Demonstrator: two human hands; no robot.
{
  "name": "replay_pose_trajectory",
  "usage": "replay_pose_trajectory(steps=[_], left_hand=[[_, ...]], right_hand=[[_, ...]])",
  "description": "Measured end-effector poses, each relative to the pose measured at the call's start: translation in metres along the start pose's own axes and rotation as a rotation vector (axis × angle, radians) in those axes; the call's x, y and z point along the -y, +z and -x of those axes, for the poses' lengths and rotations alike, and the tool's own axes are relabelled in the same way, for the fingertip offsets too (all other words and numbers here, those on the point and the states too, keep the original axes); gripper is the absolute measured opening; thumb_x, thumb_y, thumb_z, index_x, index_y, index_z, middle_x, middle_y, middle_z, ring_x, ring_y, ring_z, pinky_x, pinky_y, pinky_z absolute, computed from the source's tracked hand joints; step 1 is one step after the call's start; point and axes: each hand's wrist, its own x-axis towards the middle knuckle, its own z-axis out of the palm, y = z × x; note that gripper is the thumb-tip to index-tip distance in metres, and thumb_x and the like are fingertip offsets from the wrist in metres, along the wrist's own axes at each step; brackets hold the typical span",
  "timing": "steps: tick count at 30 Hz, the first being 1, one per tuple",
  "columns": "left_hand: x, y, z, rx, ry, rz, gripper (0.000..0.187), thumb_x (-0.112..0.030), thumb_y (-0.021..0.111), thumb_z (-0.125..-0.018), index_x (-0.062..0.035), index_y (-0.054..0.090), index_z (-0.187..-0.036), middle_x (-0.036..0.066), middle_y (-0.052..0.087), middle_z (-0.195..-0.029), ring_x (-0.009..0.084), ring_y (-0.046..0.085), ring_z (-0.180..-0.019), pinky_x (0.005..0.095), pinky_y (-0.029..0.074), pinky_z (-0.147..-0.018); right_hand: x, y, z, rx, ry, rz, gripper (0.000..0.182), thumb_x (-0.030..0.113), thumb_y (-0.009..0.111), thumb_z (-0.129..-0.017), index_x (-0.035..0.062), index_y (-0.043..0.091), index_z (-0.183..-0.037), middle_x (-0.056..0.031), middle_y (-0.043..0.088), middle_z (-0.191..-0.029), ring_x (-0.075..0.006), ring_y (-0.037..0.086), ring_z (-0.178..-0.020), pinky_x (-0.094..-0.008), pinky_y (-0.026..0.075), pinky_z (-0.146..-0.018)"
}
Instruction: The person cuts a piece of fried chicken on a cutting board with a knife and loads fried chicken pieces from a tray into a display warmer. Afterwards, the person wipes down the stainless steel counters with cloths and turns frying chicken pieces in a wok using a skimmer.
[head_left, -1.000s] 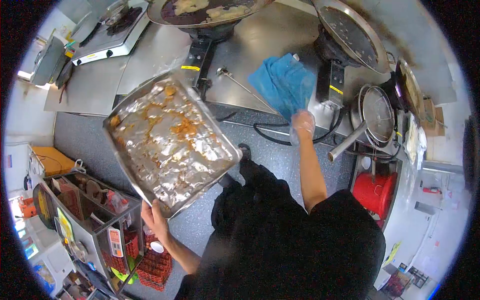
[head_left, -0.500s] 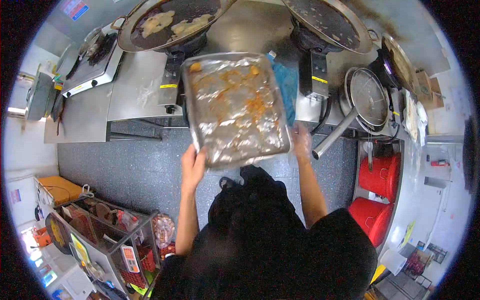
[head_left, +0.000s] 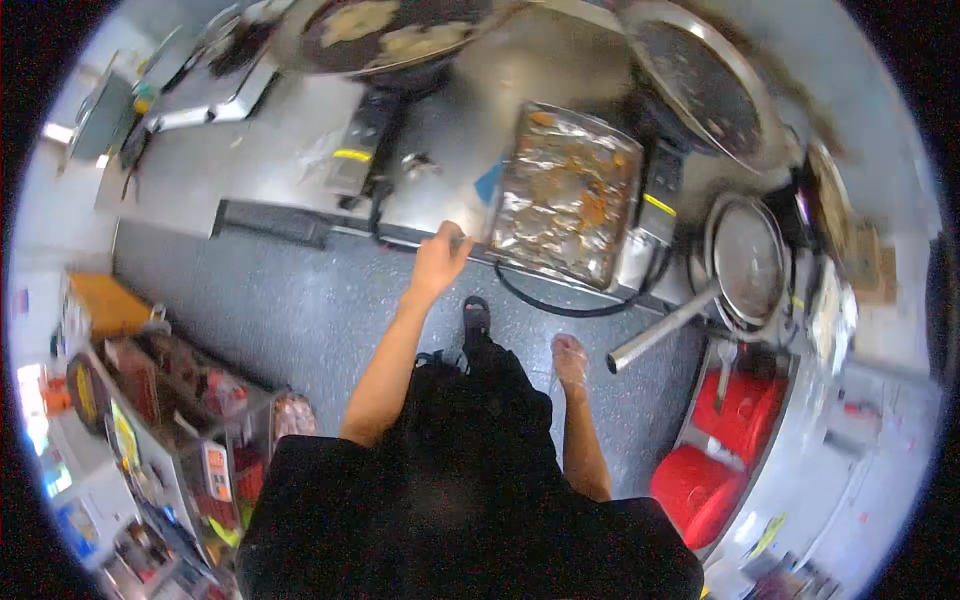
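A foil-lined baking tray (head_left: 568, 200) with brown, greasy stains lies tilted at the counter's front edge, part of a blue cloth (head_left: 488, 185) showing at its left side. My left hand (head_left: 440, 264) is just left of the tray at the counter edge, apart from it. Its fingers are curled, with a small greyish spot between them that I cannot make out. Lower down, over the floor, my right hand (head_left: 570, 360) wears a clear plastic glove. It is away from the tray, and blur hides how its fingers are set.
Two large round griddles stand at the back, the left one (head_left: 400, 40) bearing pale flat dough and the right one (head_left: 695, 85) dark. A long-handled strainer (head_left: 750, 260) sits at the right, its handle jutting over the edge. Red buckets (head_left: 700, 490) are below; a black cable (head_left: 570, 308) loops under the tray.
The tray, held in both hands before, now rests on the counter further right. Both hands have let go; the right one has drawn back toward my body. The view has shifted and turned.
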Motion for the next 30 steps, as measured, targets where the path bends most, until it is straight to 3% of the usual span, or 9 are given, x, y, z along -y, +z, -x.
replay_pose_trajectory(steps=[5,8,10,12,14,16,22,25,30], left_hand=[[0.059,-0.065,0.120,0.088,-0.185,-0.207,0.025,-0.030,0.059,-0.089,-0.0042,0.060,-0.089,0.020,0.063,-0.069,0.0403,0.063,-0.068,0.0494,0.050,-0.063],[0.070,-0.102,0.214,-0.007,-0.369,-0.173,0.021,-0.024,0.059,-0.088,-0.0058,0.063,-0.097,0.019,0.063,-0.069,0.0403,0.062,-0.065,0.0477,0.051,-0.067],[0.092,-0.114,0.279,-0.142,-0.459,-0.102,0.022,-0.021,0.059,-0.087,-0.0069,0.064,-0.103,0.018,0.064,-0.072,0.0391,0.062,-0.067,0.0453,0.051,-0.071],[0.099,-0.124,0.346,-0.307,-0.494,-0.024,0.028,-0.020,0.059,-0.086,-0.0069,0.063,-0.110,0.018,0.066,-0.080,0.0366,0.064,-0.075,0.0430,0.051,-0.076],[0.108,-0.146,0.414,-0.345,-0.587,-0.011,0.031,-0.018,0.059,-0.085,-0.0066,0.062,-0.114,0.018,0.068,-0.086,0.0345,0.065,-0.083,0.0413,0.051,-0.079],[0.112,-0.153,0.487,-0.269,-0.756,-0.026,0.033,-0.017,0.059,-0.085,-0.0059,0.061,-0.116,0.018,0.068,-0.091,0.0327,0.065,-0.090,0.0401,0.051,-0.080],[0.116,-0.148,0.705,-0.631,-1.027,0.112,0.032,-0.020,0.059,-0.085,-0.0079,0.063,-0.114,0.019,0.068,-0.090,0.0355,0.066,-0.084,0.0446,0.051,-0.076],[0.119,-0.165,0.770,-0.741,-1.187,0.112,0.032,-0.022,0.059,-0.085,-0.0092,0.063,-0.114,0.020,0.068,-0.094,0.0363,0.065,-0.087,0.0454,0.051,-0.077],[0.155,-0.187,0.813,-0.924,-1.153,0.121,0.034,-0.024,0.058,-0.084,-0.0087,0.062,-0.114,0.020,0.067,-0.096,0.0370,0.064,-0.094,0.0467,0.050,-0.084]], right_hand=[[0.004,0.082,-0.061,0.193,-0.356,0.048,0.021,0.025,0.062,-0.089,0.0042,0.066,-0.092,-0.0043,0.066,-0.080,-0.0149,0.060,-0.065,-0.0297,0.050,-0.061],[0.106,0.119,-0.074,0.590,0.122,-0.136,0.020,0.025,0.064,-0.089,0.0058,0.066,-0.094,-0.0019,0.066,-0.080,-0.0162,0.060,-0.066,-0.0313,0.051,-0.062],[0.175,0.139,-0.070,0.775,0.401,-0.654,0.024,0.031,0.064,-0.090,0.0073,0.066,-0.094,-0.0026,0.067,-0.081,-0.0207,0.063,-0.071,-0.0361,0.052,-0.067],[0.240,0.159,-0.047,0.940,0.260,-0.901,0.048,0.045,0.056,-0.093,0.0058,0.057,-0.120,-0.0122,0.065,-0.112,-0.0296,0.064,-0.097,-0.0434,0.052,-0.080],[0.350,0.127,-0.005,1.270,0.378,-1.090,0.082,0.067,0.042,-0.089,0.0129,0.023,-0.149,-0.0207,0.036,-0.147,-0.0377,0.044,-0.128,-0.0570,0.043,-0.095],[0.396,0.140,0.031,1.539,0.366,-1.234,0.082,0.069,0.029,-0.091,0.0209,0.004,-0.153,-0.0181,0.013,-0.156,-0.0438,0.027,-0.137,-0.0624,0.035,-0.101],[0.508,0.170,0.201,1.763,0.360,-1.373,0.070,0.063,0.022,-0.096,0.0165,0.023,-0.149,-0.0188,0.023,-0.154,-0.0376,0.025,-0.140,-0.0552,0.022,-0.111],[0.537,0.192,0.271,1.746,0.214,-1.042,0.069,0.055,0.029,-0.098,0.0051,0.029,-0.145,-0.0212,0.032,-0.149,-0.0355,0.032,-0.136,-0.0481,0.027,-0.111],[0.417,0.357,0.259,1.443,-0.786,0.353,0.040,0.033,0.053,-0.096,0.0067,0.054,-0.126,-0.0099,0.060,-0.119,-0.0217,0.061,-0.100,-0.0360,0.051,-0.084]])
